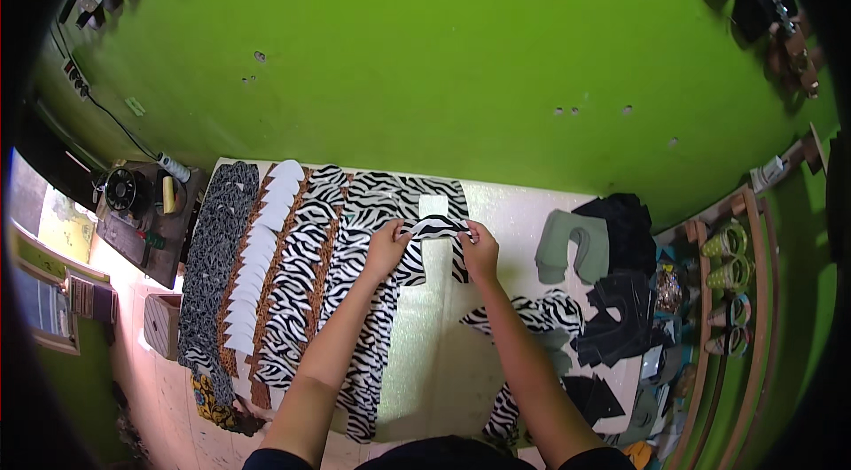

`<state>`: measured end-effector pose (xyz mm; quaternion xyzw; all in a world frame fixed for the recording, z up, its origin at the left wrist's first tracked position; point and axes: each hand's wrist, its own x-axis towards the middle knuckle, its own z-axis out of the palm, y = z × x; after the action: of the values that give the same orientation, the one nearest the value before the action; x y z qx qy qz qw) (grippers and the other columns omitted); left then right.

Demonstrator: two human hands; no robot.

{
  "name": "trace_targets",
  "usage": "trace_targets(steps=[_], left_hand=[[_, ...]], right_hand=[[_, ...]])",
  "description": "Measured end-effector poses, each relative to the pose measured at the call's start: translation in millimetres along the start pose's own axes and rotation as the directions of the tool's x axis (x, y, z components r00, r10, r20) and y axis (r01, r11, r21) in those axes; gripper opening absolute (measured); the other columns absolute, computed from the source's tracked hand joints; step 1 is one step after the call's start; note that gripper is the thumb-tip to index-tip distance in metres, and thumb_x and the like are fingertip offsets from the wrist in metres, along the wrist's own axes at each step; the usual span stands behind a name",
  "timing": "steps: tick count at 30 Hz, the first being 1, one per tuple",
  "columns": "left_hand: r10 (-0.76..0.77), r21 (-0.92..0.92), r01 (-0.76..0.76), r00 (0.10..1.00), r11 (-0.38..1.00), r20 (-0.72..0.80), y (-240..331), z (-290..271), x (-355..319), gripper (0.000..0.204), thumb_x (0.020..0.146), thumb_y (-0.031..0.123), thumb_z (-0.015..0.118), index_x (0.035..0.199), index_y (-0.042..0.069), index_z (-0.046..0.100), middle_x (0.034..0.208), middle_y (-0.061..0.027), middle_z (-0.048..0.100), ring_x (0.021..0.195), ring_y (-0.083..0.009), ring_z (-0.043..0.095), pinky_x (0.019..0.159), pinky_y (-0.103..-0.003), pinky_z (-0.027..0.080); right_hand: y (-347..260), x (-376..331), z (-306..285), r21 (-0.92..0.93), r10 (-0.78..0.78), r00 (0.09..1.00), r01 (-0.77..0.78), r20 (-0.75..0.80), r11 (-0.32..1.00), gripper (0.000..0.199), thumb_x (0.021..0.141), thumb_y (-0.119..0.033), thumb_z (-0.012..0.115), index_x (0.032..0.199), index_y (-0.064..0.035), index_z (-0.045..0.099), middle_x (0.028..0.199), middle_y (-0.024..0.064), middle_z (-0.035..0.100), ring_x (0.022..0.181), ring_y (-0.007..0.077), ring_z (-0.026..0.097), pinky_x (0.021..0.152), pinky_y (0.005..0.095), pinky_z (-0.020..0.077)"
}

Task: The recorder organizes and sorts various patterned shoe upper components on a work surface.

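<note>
A curved strip of zebra-print material point(436, 225) is stretched between my two hands over the table. My left hand point(388, 248) pinches its left end, and my right hand point(480, 248) pinches the right end. Just beyond the strip lies a small white square piece point(433, 205), on top of flat zebra-print material point(381, 191). Left of my hands, overlapping zebra-print cut pieces point(297, 315) run down the table. Beside them is a column of overlapping white cut pieces point(257, 266).
Grey-black patterned material point(217, 266) covers the table's left end. At the right lie green U-shaped pieces point(554, 248) and black cut pieces point(616, 319). A sewing machine point(124, 191) stands far left; a wooden rack point(752, 310) holds sandals. The green wall point(425, 71) borders the table's far side.
</note>
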<state>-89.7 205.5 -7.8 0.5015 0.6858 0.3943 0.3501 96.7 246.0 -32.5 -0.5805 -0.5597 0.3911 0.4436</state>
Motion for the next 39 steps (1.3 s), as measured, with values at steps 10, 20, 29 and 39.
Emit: trace_targets(steps=[10, 20, 29, 39], left_hand=[[0.272, 0.442, -0.193, 0.954, 0.876, -0.123, -15.0, 16.9, 67.1, 0.034, 0.075, 0.007, 0.065, 0.107, 0.002, 0.053, 0.094, -0.0164, 0.053, 0.089, -0.0324, 0.051, 0.08, -0.038, 0.043], [0.507, 0.571, -0.347, 0.85, 0.744, -0.144, 5.0, 18.9, 37.9, 0.007, 0.079, 0.007, 0.056, 0.083, 0.003, 0.06, 0.083, -0.0111, 0.056, 0.077, -0.0293, 0.052, 0.071, -0.037, 0.042], [0.545, 0.501, -0.517, 0.832, 0.694, 0.104, 20.2, 60.9, -124.9, 0.018, 0.076, 0.01, 0.055, 0.093, 0.003, 0.057, 0.096, -0.0104, 0.058, 0.089, -0.0273, 0.054, 0.079, -0.038, 0.04], [0.493, 0.203, -0.604, 0.767, 0.771, 0.409, 51.6, 105.0, -263.7, 0.022, 0.075, 0.015, 0.059, 0.093, 0.002, 0.058, 0.089, -0.0138, 0.057, 0.083, -0.0317, 0.055, 0.071, -0.039, 0.045]], right_hand=[[5.3, 50.6, 40.2, -0.507, -0.201, 0.98, 0.17, -0.006, 0.845, 0.028, 0.076, -0.012, 0.065, 0.102, -0.0093, 0.057, 0.087, 0.0079, 0.055, 0.083, 0.0267, 0.054, 0.074, 0.0373, 0.0455], [1.8, 34.6, 35.6, -0.598, -0.455, 0.89, 0.372, 0.013, 0.71, 0.008, 0.08, -0.01, 0.056, 0.086, -0.0095, 0.06, 0.087, 0.0083, 0.055, 0.083, 0.029, 0.051, 0.071, 0.0385, 0.0416], [0.2, -127.3, -21.7, -0.622, -0.395, 0.91, 0.384, 0.129, 0.682, 0.013, 0.075, -0.005, 0.056, 0.087, -0.005, 0.06, 0.093, 0.0121, 0.057, 0.087, 0.031, 0.053, 0.075, 0.0417, 0.0423], [-8.9, -259.4, -163.1, -0.561, -0.379, 0.914, 0.392, 0.146, 0.729, 0.023, 0.07, -0.004, 0.058, 0.092, -0.0041, 0.057, 0.092, 0.0118, 0.054, 0.087, 0.0324, 0.051, 0.077, 0.043, 0.0399]])
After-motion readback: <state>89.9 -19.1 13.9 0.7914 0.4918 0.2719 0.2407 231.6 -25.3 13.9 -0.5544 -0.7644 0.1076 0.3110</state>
